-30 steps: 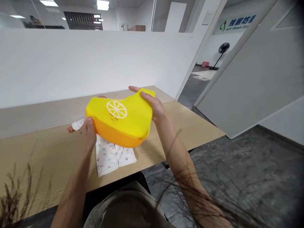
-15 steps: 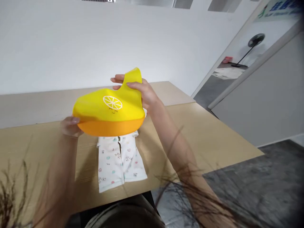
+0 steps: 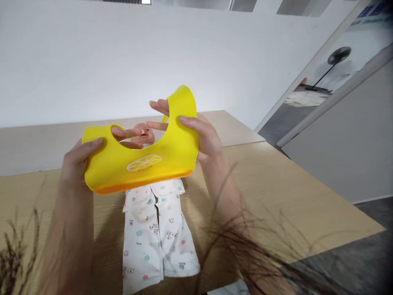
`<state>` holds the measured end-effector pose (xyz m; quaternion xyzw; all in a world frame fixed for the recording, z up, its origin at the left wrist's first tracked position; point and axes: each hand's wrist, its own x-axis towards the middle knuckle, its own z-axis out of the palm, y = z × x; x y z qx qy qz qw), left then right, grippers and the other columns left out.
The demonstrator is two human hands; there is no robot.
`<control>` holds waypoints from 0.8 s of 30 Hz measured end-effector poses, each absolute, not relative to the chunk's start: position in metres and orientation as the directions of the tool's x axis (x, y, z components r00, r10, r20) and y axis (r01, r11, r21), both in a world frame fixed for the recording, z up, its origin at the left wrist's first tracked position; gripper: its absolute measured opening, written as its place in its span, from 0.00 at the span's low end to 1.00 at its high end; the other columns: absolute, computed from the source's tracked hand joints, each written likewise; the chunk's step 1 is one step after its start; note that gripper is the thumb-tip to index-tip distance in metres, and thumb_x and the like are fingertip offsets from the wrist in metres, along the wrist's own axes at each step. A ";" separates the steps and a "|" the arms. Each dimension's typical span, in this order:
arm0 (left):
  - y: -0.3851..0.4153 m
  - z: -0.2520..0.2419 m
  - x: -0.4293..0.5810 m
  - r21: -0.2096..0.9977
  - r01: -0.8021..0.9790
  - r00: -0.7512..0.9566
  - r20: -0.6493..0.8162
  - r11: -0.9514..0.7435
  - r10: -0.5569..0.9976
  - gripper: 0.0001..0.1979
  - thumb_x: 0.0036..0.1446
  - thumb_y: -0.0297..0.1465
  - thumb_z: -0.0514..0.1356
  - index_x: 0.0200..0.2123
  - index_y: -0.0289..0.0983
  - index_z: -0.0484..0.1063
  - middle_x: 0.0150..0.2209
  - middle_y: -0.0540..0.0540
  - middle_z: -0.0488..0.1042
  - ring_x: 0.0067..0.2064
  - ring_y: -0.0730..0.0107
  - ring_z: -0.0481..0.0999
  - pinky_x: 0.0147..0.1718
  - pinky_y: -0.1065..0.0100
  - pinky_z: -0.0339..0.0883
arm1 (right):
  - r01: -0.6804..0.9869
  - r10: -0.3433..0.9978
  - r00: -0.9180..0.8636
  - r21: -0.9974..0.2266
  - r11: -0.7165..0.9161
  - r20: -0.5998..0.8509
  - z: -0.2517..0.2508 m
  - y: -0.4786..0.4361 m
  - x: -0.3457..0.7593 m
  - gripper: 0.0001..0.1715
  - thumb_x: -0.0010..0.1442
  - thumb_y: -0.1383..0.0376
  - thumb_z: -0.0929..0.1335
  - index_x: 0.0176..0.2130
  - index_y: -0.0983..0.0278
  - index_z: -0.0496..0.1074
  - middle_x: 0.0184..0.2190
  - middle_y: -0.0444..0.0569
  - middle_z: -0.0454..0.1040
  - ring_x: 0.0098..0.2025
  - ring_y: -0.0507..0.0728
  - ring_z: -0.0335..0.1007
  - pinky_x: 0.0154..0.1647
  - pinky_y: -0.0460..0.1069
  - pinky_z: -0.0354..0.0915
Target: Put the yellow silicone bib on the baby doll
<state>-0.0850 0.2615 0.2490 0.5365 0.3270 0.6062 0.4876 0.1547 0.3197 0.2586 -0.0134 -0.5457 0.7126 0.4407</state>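
Note:
A yellow bib point(image 3: 166, 151) with an orange lower pocket and a white citrus-slice print is held up between both hands. My left hand point(image 3: 82, 157) grips its left side, thumb in front and fingers behind. My right hand point(image 3: 205, 137) holds the right neck strap the same way, its fingertips showing through the neck opening. Behind and below the bib lies a doll point(image 3: 144, 135) on its back, part of its face visible through the opening. White printed clothes point(image 3: 147, 241) cover the doll's body and legs; its upper body is mostly hidden by the bib.
The wooden table point(image 3: 260, 192) extends to the right, with a paler raised strip point(image 3: 227, 127) along the white wall point(image 3: 123, 61). Beyond a doorway at the right stands a black fan point(image 3: 339, 55). Dark hair strands cross the lower view.
My left hand has moved up from the bib's lower corner to its upper left side. The bib is tilted so its neck opening is spread, and the doll's face now shows.

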 end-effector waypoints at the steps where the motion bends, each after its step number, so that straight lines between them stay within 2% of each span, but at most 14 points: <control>1: 0.258 0.254 -0.085 0.924 -0.183 0.050 0.349 -0.335 0.936 0.11 0.52 0.34 0.64 0.39 0.39 0.77 0.48 0.44 0.80 0.54 0.37 0.78 0.52 0.38 0.74 | -0.627 0.645 -0.597 -0.779 -0.004 0.477 0.261 0.315 0.157 0.28 0.58 0.62 0.69 0.58 0.63 0.68 0.46 0.51 0.77 0.58 0.66 0.72 0.55 0.61 0.73; 5: 0.262 0.265 -0.085 0.917 -0.020 0.002 0.398 -0.398 0.917 0.12 0.47 0.30 0.67 0.39 0.38 0.79 0.43 0.44 0.82 0.44 0.41 0.82 0.50 0.40 0.75 | -0.699 0.698 -0.502 -0.715 0.020 0.510 0.263 0.317 0.156 0.23 0.56 0.68 0.68 0.52 0.63 0.71 0.50 0.49 0.76 0.59 0.63 0.70 0.53 0.55 0.74; 9: 0.278 0.264 -0.085 0.930 0.075 -0.065 0.364 -0.359 0.929 0.09 0.50 0.33 0.66 0.35 0.39 0.81 0.39 0.44 0.82 0.41 0.49 0.82 0.46 0.51 0.78 | -0.703 0.734 -0.503 -0.710 -0.041 0.456 0.251 0.340 0.142 0.25 0.54 0.65 0.70 0.52 0.63 0.71 0.47 0.50 0.77 0.57 0.63 0.72 0.51 0.54 0.75; 12: 0.295 0.256 -0.089 0.941 0.106 -0.104 0.333 -0.322 0.937 0.07 0.52 0.35 0.66 0.33 0.38 0.82 0.40 0.44 0.82 0.42 0.55 0.81 0.43 0.60 0.77 | -0.667 0.771 -0.475 -0.745 0.000 0.425 0.240 0.357 0.131 0.26 0.52 0.62 0.72 0.51 0.63 0.72 0.49 0.50 0.77 0.58 0.64 0.70 0.56 0.56 0.73; 17: 0.337 0.228 -0.105 0.960 0.159 -0.180 0.259 -0.231 0.949 0.15 0.51 0.41 0.68 0.36 0.35 0.82 0.41 0.41 0.81 0.42 0.60 0.78 0.37 0.68 0.72 | -0.575 0.854 -0.349 -0.808 0.129 0.385 0.216 0.395 0.115 0.30 0.48 0.59 0.73 0.51 0.60 0.74 0.57 0.48 0.73 0.62 0.62 0.65 0.62 0.56 0.67; 21: 0.373 0.204 -0.116 0.913 0.375 -0.362 0.306 -0.163 0.881 0.13 0.50 0.40 0.67 0.34 0.36 0.81 0.29 0.47 0.76 0.31 0.68 0.72 0.27 0.70 0.63 | -0.534 0.896 -0.220 -0.816 0.220 0.385 0.193 0.428 0.103 0.29 0.45 0.60 0.72 0.48 0.58 0.73 0.62 0.43 0.68 0.64 0.59 0.63 0.62 0.53 0.66; 24: 0.394 0.191 -0.123 0.877 0.462 -0.373 0.327 -0.132 0.868 0.11 0.50 0.39 0.65 0.28 0.37 0.79 0.24 0.49 0.71 0.27 0.69 0.69 0.23 0.71 0.57 | -0.496 0.927 -0.201 -0.849 0.181 0.315 0.182 0.440 0.097 0.28 0.45 0.61 0.71 0.48 0.59 0.71 0.63 0.44 0.67 0.62 0.58 0.64 0.58 0.50 0.68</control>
